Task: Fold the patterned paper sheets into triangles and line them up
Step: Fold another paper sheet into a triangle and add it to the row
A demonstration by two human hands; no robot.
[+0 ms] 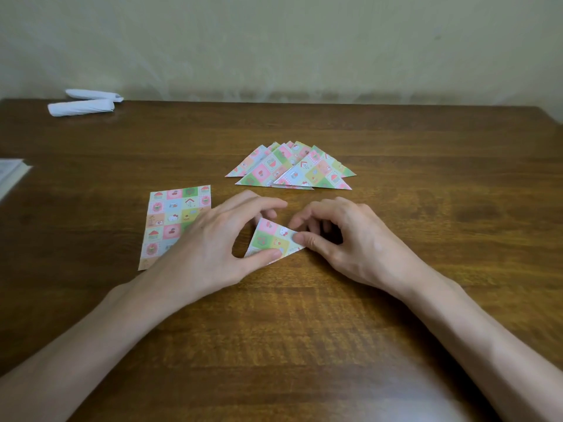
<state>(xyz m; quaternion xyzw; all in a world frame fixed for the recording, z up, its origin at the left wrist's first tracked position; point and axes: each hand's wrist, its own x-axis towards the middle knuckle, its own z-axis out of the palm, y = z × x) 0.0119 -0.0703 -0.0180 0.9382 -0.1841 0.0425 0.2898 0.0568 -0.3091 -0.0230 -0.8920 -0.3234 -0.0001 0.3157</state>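
Left hand [207,242] and right hand [347,239] pinch a patterned triangle [269,240] with curled fingers [262,205] on the desk [304,336], finished triangles [292,169] beyond.

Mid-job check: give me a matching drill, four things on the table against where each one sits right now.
Things:
1 triangle
2 pile of triangles
3 flat sheet
4 white rolls

Places:
A far left corner of the table
B partly under the left hand
C held by that hand and the right hand
D mid-table, beyond the hands

Pairs: 1-C; 2-D; 3-B; 4-A
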